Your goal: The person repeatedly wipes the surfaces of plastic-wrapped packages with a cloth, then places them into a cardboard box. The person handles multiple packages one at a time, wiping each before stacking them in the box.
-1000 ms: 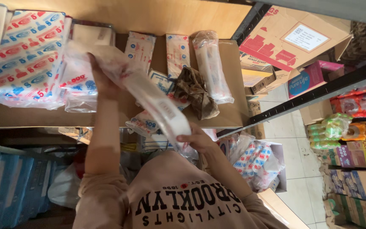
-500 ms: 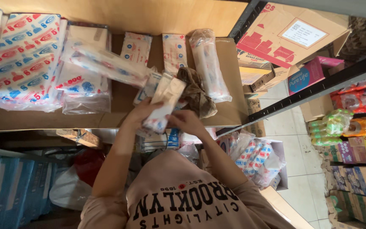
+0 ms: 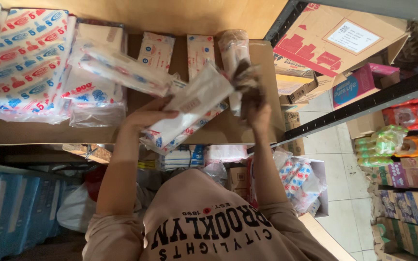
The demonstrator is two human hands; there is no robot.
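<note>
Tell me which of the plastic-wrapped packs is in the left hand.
The long white pack, held tilted above the shelf by the left hand; the others lie on the shelf.

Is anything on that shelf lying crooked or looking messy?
Yes. One long white packet lies slanted across the flat stacked packs, not lined up with them. The left hand holds another packet tilted, and the right hand lifts a crumpled brown wrapper.
</note>
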